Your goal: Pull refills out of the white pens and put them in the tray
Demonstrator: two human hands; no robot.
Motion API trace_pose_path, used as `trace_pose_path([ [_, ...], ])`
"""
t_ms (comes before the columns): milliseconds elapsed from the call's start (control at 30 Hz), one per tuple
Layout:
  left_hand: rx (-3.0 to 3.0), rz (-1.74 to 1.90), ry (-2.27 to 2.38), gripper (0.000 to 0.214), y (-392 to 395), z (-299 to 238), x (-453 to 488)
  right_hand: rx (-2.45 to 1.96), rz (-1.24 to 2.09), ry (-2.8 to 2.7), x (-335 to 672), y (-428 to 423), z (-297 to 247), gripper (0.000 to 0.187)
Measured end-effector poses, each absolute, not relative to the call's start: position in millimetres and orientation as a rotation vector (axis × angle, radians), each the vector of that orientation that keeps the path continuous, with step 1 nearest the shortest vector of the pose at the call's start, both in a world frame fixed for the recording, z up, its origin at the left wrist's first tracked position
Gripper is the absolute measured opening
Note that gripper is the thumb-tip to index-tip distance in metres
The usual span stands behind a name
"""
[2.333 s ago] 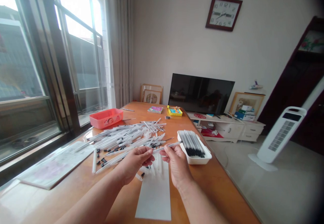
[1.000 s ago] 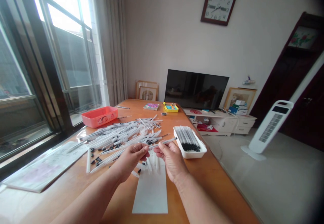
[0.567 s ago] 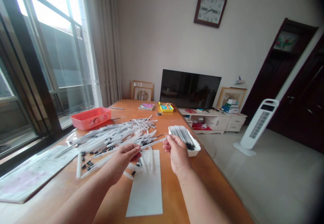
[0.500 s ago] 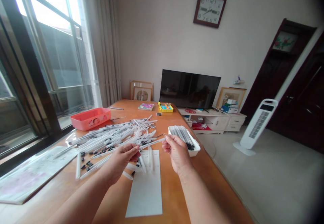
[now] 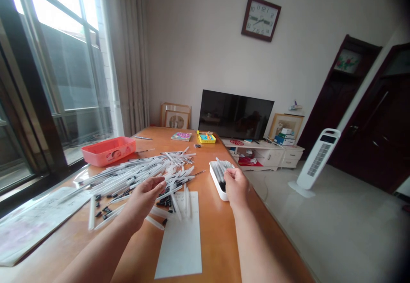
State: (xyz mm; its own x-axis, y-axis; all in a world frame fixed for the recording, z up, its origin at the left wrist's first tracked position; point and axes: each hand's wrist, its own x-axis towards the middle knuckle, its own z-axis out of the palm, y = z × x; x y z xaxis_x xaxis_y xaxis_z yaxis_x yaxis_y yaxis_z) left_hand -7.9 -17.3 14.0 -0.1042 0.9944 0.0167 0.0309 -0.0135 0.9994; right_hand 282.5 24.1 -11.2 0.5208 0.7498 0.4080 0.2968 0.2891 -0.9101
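The white tray lies right of the pen pile on the worktop, its pens running lengthwise away from the person. The right hand is on it, fingers curled, grip unclear. The left hand hovers open over the pile.

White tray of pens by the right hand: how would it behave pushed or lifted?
Likely slides easily: smooth white tray on glossy table. Probably light, thin plastic. Tilted, its loose pens would probably roll out.
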Motion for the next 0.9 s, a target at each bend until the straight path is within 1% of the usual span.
trace_pose_path([
  [167,1.189,1.298,1.319,0.063,-15.7,13.0,-12.0,-1.513,0.233,-1.233,277.9,23.6,-17.3,0.018],
  [400,1.211,1.312,1.306,0.062,-9.4,6.5,-21.1,-1.730,0.070,-1.409,278.5,20.8,-20.5,0.019],
  [567,1.255,1.335,1.361,0.064,-3.9,1.8,-31.1,-1.760,-0.116,-1.525,279.4,21.2,-23.9,0.017],
  [800,1.192,1.435,1.461,0.060,-6.5,14.1,-42.4,-1.740,-0.161,-1.599,284.4,26.1,-31.2,0.022],
  [900,1.187,1.471,1.461,0.058,-1.4,10.4,-49.6,-1.744,-0.173,-1.618,285.0,26.4,-32.6,0.024],
])
